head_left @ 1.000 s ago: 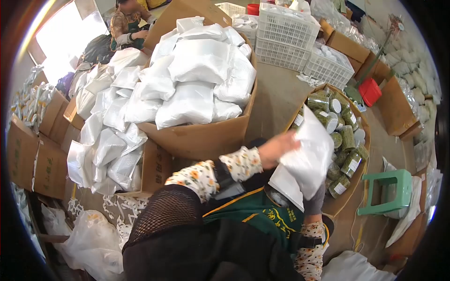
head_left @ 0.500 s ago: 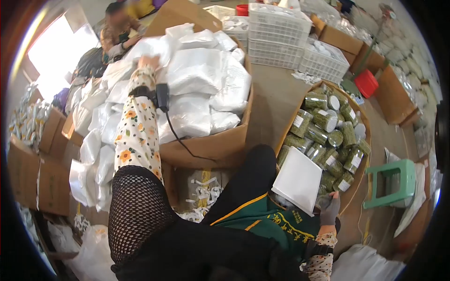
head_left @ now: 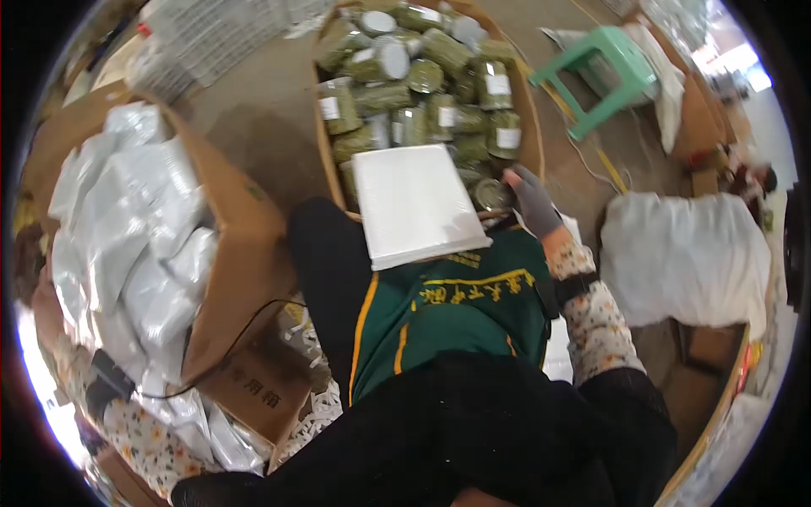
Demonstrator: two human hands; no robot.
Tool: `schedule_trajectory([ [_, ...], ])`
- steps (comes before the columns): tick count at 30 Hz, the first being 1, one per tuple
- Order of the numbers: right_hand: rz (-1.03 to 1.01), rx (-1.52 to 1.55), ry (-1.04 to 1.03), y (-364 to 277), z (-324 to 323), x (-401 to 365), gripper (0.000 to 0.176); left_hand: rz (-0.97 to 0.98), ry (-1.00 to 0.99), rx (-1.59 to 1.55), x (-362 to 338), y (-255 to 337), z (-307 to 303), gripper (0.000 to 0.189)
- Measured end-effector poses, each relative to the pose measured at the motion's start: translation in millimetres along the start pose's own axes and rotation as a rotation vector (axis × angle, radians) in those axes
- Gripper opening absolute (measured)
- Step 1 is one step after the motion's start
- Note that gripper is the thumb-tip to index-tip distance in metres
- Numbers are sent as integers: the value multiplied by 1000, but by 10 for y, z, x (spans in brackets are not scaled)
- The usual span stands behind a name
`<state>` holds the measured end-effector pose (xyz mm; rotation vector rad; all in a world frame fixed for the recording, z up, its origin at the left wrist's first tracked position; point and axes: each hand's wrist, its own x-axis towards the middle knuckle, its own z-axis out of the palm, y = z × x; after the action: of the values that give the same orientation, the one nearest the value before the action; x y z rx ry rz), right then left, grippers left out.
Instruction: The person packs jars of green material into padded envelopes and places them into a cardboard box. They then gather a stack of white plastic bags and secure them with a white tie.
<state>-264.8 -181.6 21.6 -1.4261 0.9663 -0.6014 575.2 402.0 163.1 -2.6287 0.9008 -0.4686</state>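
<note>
My right hand (head_left: 534,203), in a grey fingerless glove, is closed at the side of a clear jar (head_left: 492,196). The jar's round end faces up at the near right corner of the carton of jars (head_left: 525,110); some of my fingers are hidden. Beside it, a flat white plastic-wrapped pack (head_left: 418,203) lies across the carton's near edge and my apron. At the far left, my left hand (head_left: 56,334) is dim and blurred against the clear plastic bags (head_left: 139,228) heaped in a large cardboard box (head_left: 241,253). Its fingers cannot be made out.
A green plastic stool (head_left: 612,63) stands beyond the carton at the right. A stuffed white sack (head_left: 684,258) is at my right. White crates (head_left: 215,38) stand at the back left. A cable (head_left: 245,325) runs from my left wrist, above a small brown carton (head_left: 253,380).
My view has swung right, bringing the jars to the middle. My left hand has gone from atop the bags to the far left edge. My right hand stays by the same jar.
</note>
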Motion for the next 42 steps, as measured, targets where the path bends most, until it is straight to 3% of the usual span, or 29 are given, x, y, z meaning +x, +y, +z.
schedule_trajectory([
  [1, -103, -144, -8, 37, -51, 76, 21, 25, 44, 7, 65, -132, 76, 53],
  [3, 26, -150, 38, 149, -104, 242, 22, 135, 167, 74, 197, -390, 157, 55],
  [4, 90, -148, 56, 184, -114, 324, 23, 261, 272, 184, 291, -544, 229, 56],
  [5, 92, -397, 38, 186, -127, 372, 24, 429, 488, 437, 330, -670, 329, 57],
  [6, 93, -641, 13, 179, -139, 428, 26, 293, 355, 199, 374, -501, 254, 58],
  [7, 88, -883, -14, 192, -143, 517, 29, 23, 225, -55, 297, -74, 147, 59],
  [9, 211, -1111, -106, 296, -151, 680, 46, -188, 152, -259, 211, 385, -105, 61],
  [13, 530, -1418, -450, 639, -5, 876, 76, -181, 75, -513, 423, -54, -597, 64],
  [14, 578, -1415, -476, 613, 51, 906, 84, -164, 252, -190, 167, 733, -1289, 61],
  [16, 472, -1416, -546, 884, 57, 1092, 78, 139, 611, -230, -199, 2079, -2229, 50],
  [18, 418, -1376, -554, 780, 30, 993, 71, 291, 733, -398, -711, 3420, -2730, 41],
  [19, 408, -1338, -529, 536, 85, 898, 67, 353, 635, -505, -976, 3983, -2796, 36],
  [20, 417, -1357, -422, 559, 99, 913, 66, 386, 480, -816, -1263, 4584, -2776, 32],
  [22, 445, -1394, -213, 738, 100, 998, 64, 977, 281, -789, -1610, 5514, -2806, 26],
  [23, 457, -1413, -115, 828, 48, 977, 63, 976, 122, -798, -1813, 5904, -2694, 30],
  [25, 173, -1211, 114, 586, -106, 732, 67, 1050, -70, -853, -2039, 6402, -2227, 38],
  [27, 172, -993, 290, 151, -144, 415, 73, 1158, -214, -844, -2193, 6716, -1854, 43],
  [29, -137, -749, 443, 136, -128, 173, 76, 1165, -153, -765, -2290, 6853, -1882, 43],
  [31, -237, -350, 468, 117, 35, -45, 77, 1172, -81, -735, -2351, 6932, -1845, 41],
  [33, -418, -30, 283, 116, 235, -206, 78, 1166, -10, -760, -2323, 6968, -1690, 40],
  [34, -409, -32, 218, 103, 333, -324, 78, 1170, 15, -747, -2283, 6969, -1639, 34],
  [37, -360, -21, -40, -88, 495, -714, 78, 880, -378, -566, -2169, 6967, -1771, 26],
  [38, -351, -129, -77, -91, 524, -800, 80, 1082, 42, -864, -2069, 6916, -1342, 26],
  [39, -340, -209, -67, -139, 508, -901, 80, 1042, -84, -729, -2042, 6892, -1418, 24],
  [41, -278, -512, -74, -150, 454, -969, 79, 747, -276, -988, -2036, 6907, -1620, 19],
  [42, -320, -576, -49, -108, 431, -976, 79, 687, -179, -929, -2002, 6966, -1646, 18],
])
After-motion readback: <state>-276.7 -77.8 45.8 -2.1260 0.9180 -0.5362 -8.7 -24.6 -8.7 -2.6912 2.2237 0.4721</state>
